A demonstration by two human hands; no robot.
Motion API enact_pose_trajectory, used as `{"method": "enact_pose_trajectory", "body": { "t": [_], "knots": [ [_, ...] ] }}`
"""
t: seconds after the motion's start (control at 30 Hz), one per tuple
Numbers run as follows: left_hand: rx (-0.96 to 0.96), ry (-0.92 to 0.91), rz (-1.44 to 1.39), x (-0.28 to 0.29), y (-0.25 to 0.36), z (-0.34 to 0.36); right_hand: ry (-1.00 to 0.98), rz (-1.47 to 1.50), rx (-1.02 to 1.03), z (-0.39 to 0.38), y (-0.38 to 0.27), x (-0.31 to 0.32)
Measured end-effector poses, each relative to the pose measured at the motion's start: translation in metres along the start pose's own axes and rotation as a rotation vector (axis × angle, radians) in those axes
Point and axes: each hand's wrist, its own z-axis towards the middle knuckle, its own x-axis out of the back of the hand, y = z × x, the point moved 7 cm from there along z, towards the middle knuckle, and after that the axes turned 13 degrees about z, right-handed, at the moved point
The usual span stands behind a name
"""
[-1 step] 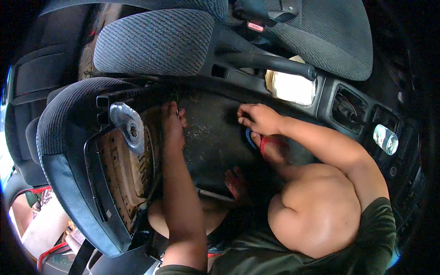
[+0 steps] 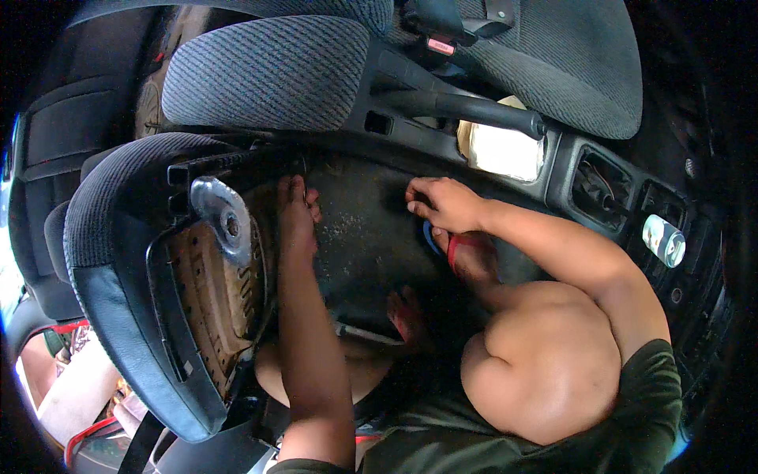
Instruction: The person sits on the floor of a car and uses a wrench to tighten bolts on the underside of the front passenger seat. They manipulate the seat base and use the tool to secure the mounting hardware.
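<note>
My left hand (image 2: 297, 212) reaches down beside the tilted-back front seat (image 2: 87, 205), close to the seat's exposed underside. Its fingers are curled together, and a thin glint shows at them; what they hold, if anything, I cannot make out. Over the dark floor (image 2: 359, 229), my right hand (image 2: 448, 204) is bent at the wrist just above my sandalled foot (image 2: 472, 257). The thumb and fingers of that hand are curled inward, and the space between them is too dark to show what is in it. A worn metal bracket (image 2: 223, 221) sticks up from the seat's underside, left of my left hand.
The centre console runs along the far side with a handbrake lever (image 2: 474, 110), a pale cloth-like pad (image 2: 505, 150) and an open gear-lever recess (image 2: 604, 182). A can (image 2: 663, 241) lies at the right. Pale crumbs (image 2: 341, 229) are scattered on the floor. My bent knee (image 2: 553, 355) fills the lower right.
</note>
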Motion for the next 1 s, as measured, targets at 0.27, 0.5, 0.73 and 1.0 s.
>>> {"method": "enact_pose_trajectory", "body": {
  "t": [0.27,0.5,0.73,1.0],
  "knots": [
    [-0.008,-0.311,-0.011,-0.05,0.077,-0.156,0.236,0.111,0.634,-0.004,-0.125,0.023],
    [-0.037,-0.434,-0.207,-0.075,0.107,-0.217,0.03,0.124,0.602,-0.014,-0.151,0.029],
    [-0.099,-0.504,-0.199,-0.068,0.111,-0.229,0.013,0.034,0.692,-0.026,-0.183,0.038],
    [-0.098,-0.504,-0.221,-0.07,0.111,-0.238,0.003,0.018,0.718,-0.034,-0.185,0.039]
  ]
}}
